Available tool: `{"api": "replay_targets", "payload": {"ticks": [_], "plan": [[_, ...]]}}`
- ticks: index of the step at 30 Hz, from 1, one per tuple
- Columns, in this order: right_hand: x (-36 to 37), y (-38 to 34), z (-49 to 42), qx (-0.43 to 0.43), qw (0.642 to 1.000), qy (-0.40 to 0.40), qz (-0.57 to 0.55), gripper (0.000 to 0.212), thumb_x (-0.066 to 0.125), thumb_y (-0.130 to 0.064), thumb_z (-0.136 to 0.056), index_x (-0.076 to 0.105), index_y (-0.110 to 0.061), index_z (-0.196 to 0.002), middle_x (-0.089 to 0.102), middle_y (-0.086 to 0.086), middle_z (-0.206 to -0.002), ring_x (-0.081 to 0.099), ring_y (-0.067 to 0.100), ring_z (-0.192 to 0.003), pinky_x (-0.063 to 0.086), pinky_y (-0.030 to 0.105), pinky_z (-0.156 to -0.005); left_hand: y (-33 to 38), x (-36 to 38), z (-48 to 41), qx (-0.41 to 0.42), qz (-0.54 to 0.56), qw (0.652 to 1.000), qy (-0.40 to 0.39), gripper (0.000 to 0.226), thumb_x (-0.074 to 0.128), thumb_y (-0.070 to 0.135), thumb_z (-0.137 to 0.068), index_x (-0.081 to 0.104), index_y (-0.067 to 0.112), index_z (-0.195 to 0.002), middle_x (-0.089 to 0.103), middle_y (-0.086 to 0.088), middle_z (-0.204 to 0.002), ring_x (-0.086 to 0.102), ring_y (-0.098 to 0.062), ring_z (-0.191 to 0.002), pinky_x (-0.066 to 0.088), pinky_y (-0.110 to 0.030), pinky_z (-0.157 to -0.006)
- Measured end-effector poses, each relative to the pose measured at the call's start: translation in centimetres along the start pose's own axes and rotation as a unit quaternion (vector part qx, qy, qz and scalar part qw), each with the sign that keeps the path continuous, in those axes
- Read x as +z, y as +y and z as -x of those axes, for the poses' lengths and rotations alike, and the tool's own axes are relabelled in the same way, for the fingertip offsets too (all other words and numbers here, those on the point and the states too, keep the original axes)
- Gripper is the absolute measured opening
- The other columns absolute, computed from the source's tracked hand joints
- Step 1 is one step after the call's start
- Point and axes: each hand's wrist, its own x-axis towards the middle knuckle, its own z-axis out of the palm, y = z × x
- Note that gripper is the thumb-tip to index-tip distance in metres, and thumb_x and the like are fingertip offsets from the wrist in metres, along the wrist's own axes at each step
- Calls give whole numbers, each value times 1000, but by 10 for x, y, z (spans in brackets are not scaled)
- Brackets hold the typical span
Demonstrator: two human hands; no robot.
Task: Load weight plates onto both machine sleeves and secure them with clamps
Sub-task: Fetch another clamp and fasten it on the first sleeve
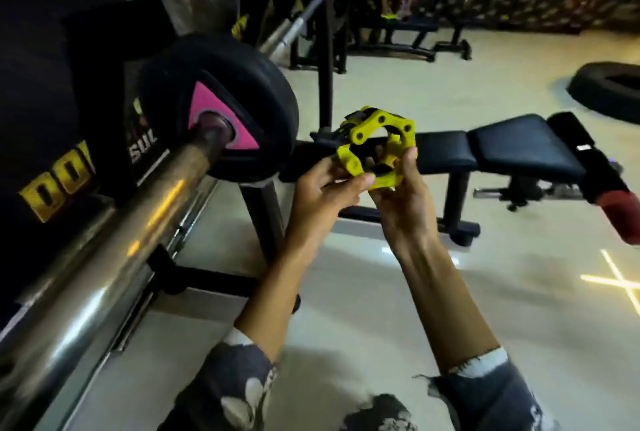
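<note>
step: plate is on, clamp not yet. The yellow clamp [348,155] is held in the air just right of the sleeve [121,222], clear of it.
plate: the black weight plate [242,91] with a pink triangle at its hub sits far up the sleeve, toward the machine. Long bare steel runs from it toward the camera.
left grip: the left grip [325,188] pinches the clamp's lower-left edge. Its thumb lies across the bottom of the ring and the fingers curl behind.
right grip: the right grip [401,195] holds the lower-right edge, thumb up along the ring's side, fingers underneath.
pose: both forearms reach forward and up. Wrists are close together, palms turned in toward each other. The bore faces roughly the camera, so it is not lined up with the sleeve axis.
lever: the black lever [337,134] sticks out at the ring's upper left. It looks open, but blur means I can't confirm.
how to do it:
- Check the lever is fully open first.
- Turn the ring square to the sleeve and enter from the free end, which is out of frame at lower left.
- Slide it until flush on the plate face, no gap, then snap the lever shut.
- One grip steers, the other closes the lever.
risk: a cocked ring will likely bind on the steel, and a gap lets the plate walk.
other sleeve: not in view, state unknown.
around: the workout bench [519,146] stands behind the hands, and a tyre [588,84] lies on the floor [519,292].
</note>
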Motion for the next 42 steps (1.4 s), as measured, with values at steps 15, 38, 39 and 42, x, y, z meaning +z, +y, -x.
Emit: {"api": "replay_targets", "payload": {"ticks": [15, 38, 39, 42], "plan": [[24, -9, 219, 16, 968, -13, 251, 21, 46, -17, -95, 62, -24, -106, 71, -3, -90, 65, 4, -84, 55, 21, -74, 28, -57, 208, -8, -101, 994, -38, 22, 70, 0, -76, 70, 15, -92, 72, 2, -81, 67, -14, -81, 55, -27, -78], [225, 129, 267, -90, 988, 65, 109, 47, 49, 6, -88, 41, 4, -134, 50, 23, -135, 49, 29, -125, 39, 44, -108, 100, -284, 236, 27, -66, 991, -112, 44, 78, 16, -69, 68, 31, -108, 72, 8, -107, 64, -10, -105, 50, -17, -82], [224, 130, 265, -96, 987, 71, 111, 47, 49, 5, -88, 42, 3, -134, 49, 22, -136, 48, 27, -126, 38, 44, -108, 97, -283, 230, 27, -63, 990, -121, 45, 77, 10, -71, 67, 30, -110, 71, 9, -107, 64, -9, -105, 50, -16, -82], [222, 132, 246, -102, 981, 100, 131, 47, 54, -4, -88, 45, -3, -134, 50, 17, -138, 48, 24, -128, 38, 44, -109, 90, -281, 206, 20, -42, 991, -126, 49, 69, -2, -74, 59, 19, -117, 70, 9, -107, 64, -3, -100, 50, -14, -81]]}}
